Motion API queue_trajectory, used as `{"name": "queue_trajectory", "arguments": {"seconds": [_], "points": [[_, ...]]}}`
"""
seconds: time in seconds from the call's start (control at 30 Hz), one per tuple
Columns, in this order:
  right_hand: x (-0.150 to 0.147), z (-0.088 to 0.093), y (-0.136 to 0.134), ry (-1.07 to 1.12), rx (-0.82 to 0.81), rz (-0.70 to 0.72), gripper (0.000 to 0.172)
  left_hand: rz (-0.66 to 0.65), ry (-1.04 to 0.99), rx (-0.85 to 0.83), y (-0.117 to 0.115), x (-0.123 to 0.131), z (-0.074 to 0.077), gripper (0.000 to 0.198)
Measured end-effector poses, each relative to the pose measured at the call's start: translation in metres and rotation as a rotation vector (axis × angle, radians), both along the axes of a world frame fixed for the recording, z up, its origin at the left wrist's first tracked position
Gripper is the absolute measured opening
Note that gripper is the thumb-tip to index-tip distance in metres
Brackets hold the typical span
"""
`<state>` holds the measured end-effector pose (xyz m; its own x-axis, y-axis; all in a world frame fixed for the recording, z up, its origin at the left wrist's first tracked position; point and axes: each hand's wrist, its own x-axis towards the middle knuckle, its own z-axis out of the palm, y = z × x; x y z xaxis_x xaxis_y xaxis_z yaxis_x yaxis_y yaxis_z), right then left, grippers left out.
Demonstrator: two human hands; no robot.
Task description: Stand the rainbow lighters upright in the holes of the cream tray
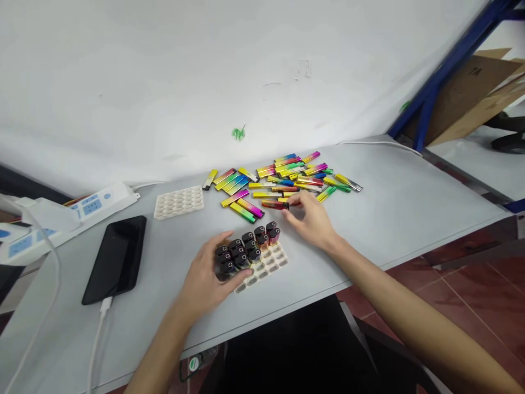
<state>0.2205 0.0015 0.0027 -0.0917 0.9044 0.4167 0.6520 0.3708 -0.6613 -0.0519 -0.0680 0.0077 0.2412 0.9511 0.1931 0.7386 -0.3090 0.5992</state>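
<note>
A white tray with oval slots point(274, 262) lies near the table's front edge. Several lighters with black tops point(239, 250) stand upright in its left and back slots, while slots at the front and right are bare. My left hand point(209, 269) wraps round the tray's left end, thumb at the front and fingers behind the lighters. My right hand point(307, 218) pinches the black end of a red lighter point(274, 205), which lies flat at the front of a loose pile of multicoloured metallic lighters point(287, 178).
Another slotted white tray point(179, 202) sits at the back left. A black phone point(115, 260) with a white cable and a white power strip point(92, 210) are on the left. A white wall stands behind the grey table point(394, 213); cardboard point(471, 87) is at right.
</note>
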Motion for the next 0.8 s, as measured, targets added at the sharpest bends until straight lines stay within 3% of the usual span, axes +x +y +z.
{"name": "queue_trajectory", "arguments": {"seconds": [0.1,0.2,0.37,0.5,0.63,0.8], "points": [[0.0002,0.0030,-0.0006,0.442,-0.131,0.060,0.022,-0.007,0.011,-0.001,0.0006,-0.0003,0.0005,0.067],[-0.0026,0.0059,-0.0008,0.680,-0.260,0.106,0.028,-0.039,0.001,-0.015,0.0015,-0.0011,0.0014,0.066],[-0.0054,0.0071,-0.0014,0.679,-0.291,0.106,0.031,-0.058,-0.024,-0.025,0.0021,-0.0021,0.0024,0.070],[-0.0042,0.0043,-0.0021,0.665,-0.338,0.130,0.043,-0.048,-0.006,-0.017,0.0019,-0.0019,0.0019,0.069],[-0.0042,0.0024,-0.0017,0.697,-0.329,0.173,0.033,-0.054,0.005,-0.004,0.0003,-0.0004,0.0033,0.065],[-0.0021,0.0046,-0.0013,0.678,-0.344,0.177,0.038,-0.047,-0.004,-0.021,-0.0012,0.0020,0.0055,0.061]]}}
